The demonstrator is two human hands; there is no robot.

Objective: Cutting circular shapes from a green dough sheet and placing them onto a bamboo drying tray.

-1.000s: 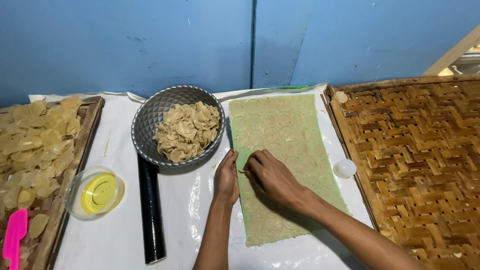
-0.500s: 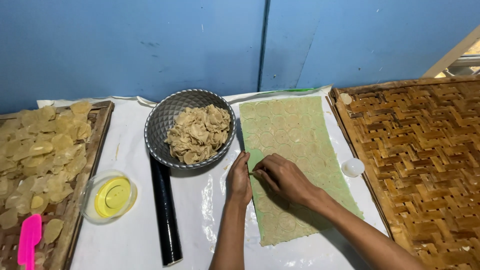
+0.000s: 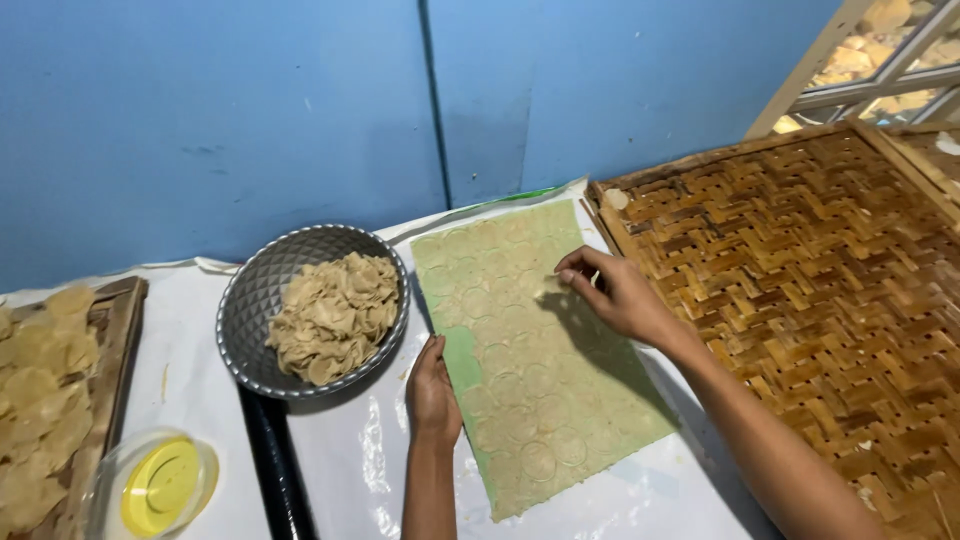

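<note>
We see a thin greenish sheet of dough, scored all over with round cut-outs, lying flat on a white plastic-covered table between and under both hands. The right hand rests on the sheet's far right part, thumb and forefinger pinched on a small piece of dough; the piece itself is too small to make out. The left hand lies flat along the sheet's near left edge, fingers together and extended, gripping nothing. Beside its fingertips one disc is gone, leaving a plain green patch.

Just left of the left hand stands a grey metal bowl holding a heap of pale dough discs. A black rolling pin runs from under the bowl toward us, its end cut off by the frame. Further left, a clear dish of yellow oil and a wooden tray of discs are partly cropped. Right of the right hand lies a woven bamboo tray, also cropped. Behind everything is a blue wall.
</note>
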